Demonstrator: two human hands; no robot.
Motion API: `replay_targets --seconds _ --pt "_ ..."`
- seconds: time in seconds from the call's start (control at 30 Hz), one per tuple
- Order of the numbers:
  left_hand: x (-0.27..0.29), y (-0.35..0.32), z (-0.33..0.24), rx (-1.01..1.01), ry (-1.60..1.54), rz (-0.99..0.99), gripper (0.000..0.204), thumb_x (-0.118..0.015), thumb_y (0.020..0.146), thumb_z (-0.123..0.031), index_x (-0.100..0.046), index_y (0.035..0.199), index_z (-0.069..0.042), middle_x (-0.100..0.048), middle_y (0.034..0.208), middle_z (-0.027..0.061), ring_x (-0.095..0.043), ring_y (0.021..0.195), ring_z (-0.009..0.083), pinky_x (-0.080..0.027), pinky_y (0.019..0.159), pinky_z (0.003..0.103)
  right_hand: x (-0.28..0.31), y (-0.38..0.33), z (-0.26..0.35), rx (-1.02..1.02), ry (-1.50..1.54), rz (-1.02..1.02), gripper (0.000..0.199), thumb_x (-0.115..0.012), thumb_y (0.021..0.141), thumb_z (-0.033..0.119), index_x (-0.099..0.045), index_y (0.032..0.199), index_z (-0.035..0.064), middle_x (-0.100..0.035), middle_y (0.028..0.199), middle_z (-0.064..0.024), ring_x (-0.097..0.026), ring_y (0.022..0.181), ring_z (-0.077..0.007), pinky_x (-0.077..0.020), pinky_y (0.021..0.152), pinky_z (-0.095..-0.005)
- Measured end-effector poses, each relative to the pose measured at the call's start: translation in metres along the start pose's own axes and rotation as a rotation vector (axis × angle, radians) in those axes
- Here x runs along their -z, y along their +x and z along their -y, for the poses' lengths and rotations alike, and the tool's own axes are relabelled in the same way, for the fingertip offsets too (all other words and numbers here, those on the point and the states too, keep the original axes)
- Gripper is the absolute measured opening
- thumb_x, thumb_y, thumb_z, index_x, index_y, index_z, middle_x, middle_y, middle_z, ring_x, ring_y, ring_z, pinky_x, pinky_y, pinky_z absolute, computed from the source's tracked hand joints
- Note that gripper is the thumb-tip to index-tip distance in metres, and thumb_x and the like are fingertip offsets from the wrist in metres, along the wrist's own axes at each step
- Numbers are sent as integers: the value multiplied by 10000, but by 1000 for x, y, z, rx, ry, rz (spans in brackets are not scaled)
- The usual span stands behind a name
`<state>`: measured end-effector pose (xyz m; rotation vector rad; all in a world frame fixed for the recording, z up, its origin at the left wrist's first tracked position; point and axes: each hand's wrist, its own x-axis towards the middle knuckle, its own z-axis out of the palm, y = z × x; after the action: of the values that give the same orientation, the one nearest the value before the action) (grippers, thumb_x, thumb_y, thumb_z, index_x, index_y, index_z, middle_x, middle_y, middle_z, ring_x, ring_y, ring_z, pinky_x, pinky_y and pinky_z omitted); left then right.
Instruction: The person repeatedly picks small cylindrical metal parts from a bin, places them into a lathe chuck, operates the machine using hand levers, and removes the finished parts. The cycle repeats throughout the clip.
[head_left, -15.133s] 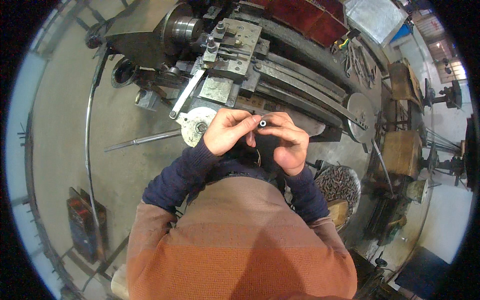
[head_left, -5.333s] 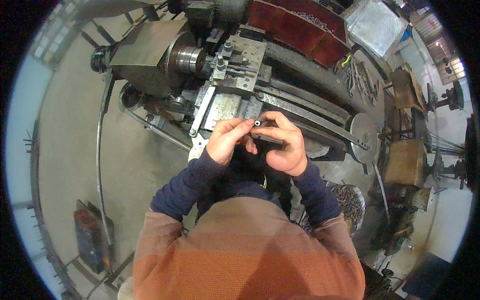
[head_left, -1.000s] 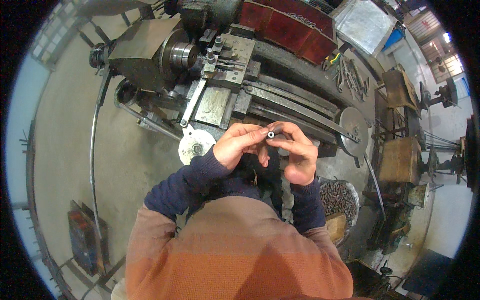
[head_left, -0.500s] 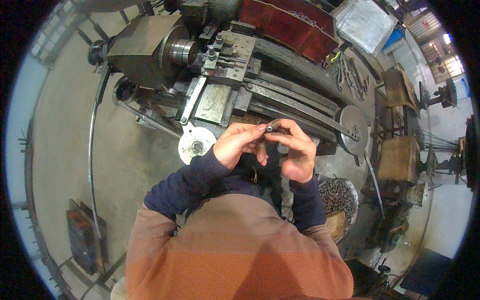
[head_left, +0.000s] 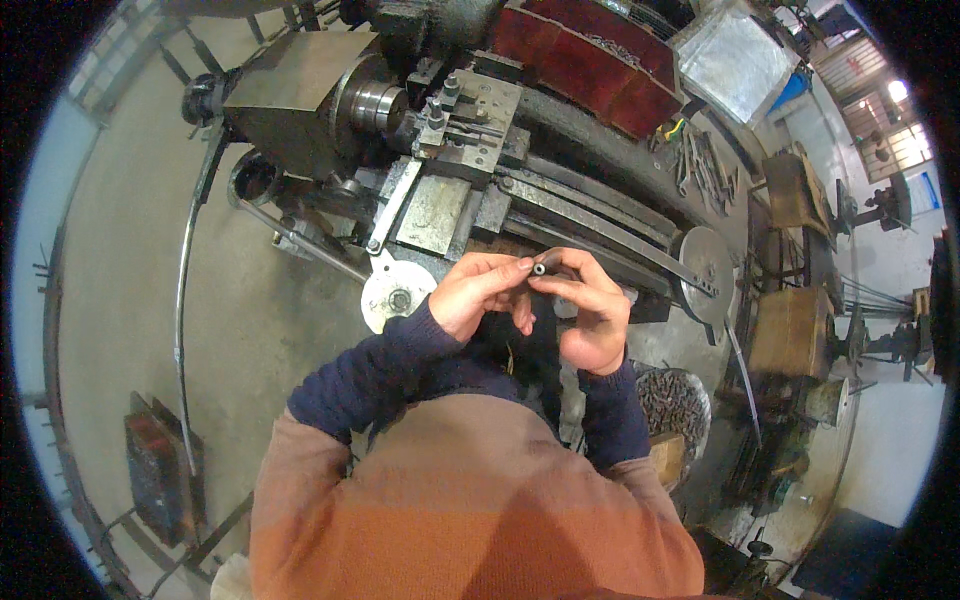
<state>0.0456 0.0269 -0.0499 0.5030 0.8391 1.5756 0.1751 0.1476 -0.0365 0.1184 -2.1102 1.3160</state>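
Between the fingertips of both hands is a small dark metal sleeve [head_left: 540, 268], its round end with a hole turned up toward me. My left hand [head_left: 480, 290] pinches it from the left with thumb and fingers. From the right, the thumb and forefinger of my right hand [head_left: 590, 305] close on it too. Both hands are in front of my body, just on the near side of a lathe [head_left: 430, 215]. The lathe's chuck [head_left: 375, 105] sits at the upper left, beside the tool post [head_left: 437, 112]. How much of the sleeve my fingers cover, I cannot tell.
A pale round lever plate [head_left: 395, 295] is close to my left wrist. Right of my hands stands a grey disc [head_left: 706, 265] on a long bar. A basket of small metal pieces [head_left: 675, 400] sits by my right elbow. Wrenches [head_left: 703, 170] and a red bin [head_left: 580, 65] lie beyond.
The view has shifted slightly, so the lathe appears a little lower and to the right. Both hands keep their grip on the sleeve, nearly still.
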Motion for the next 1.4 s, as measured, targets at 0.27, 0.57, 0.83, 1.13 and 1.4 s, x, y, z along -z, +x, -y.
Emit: replay_targets --seconds 0.27,0.57,0.83,1.13,1.4 --pt "4 -1 -1 -52 39 -46 267 -531 880 -252 -561 843 10 -589 636 114 -582 546 190 -481 562 296 -3 1 -4 24 -59 1 407 -543 590 121 -633 956 -31 -545 1064 -190 -579 925 -292 -454 800 -338" --pt "5 -1 -3 -40 23 -64 264 -548 874 -238 -562 821 20 -585 625 111 -579 534 184 -475 540 283 -2 2 -7 41 -151 24 416 -588 624 233 -635 946 -27 -550 1054 -191 -564 940 -311 -442 813 -352" --pt "9 1 -1 -44 28 -49 277 -541 879 -246 -559 817 23 -578 612 111 -578 531 193 -475 547 287 -4 -3 -11 -1 -80 4 453 -587 674 326 -637 966 -16 -546 1074 -196 -559 954 -307 -436 822 -357" --pt "0 -1 -7 -194 336 -171 213 -591 853 -185 -599 870 27 -599 658 78 -558 538 154 -458 536 263 -1 2 1 56 -321 25 419 -601 563 181 -632 936 -7 -547 1028 -189 -555 902 -325 -450 786 -367" --pt "-1 -9 -15 -290 887 -121 204 -574 855 -162 -589 906 34 -608 688 62 -573 608 113 -455 565 242 -4 -10 -5 1 -331 70 406 -597 572 189 -635 927 -5 -558 989 -184 -558 876 -338 -454 771 -363"
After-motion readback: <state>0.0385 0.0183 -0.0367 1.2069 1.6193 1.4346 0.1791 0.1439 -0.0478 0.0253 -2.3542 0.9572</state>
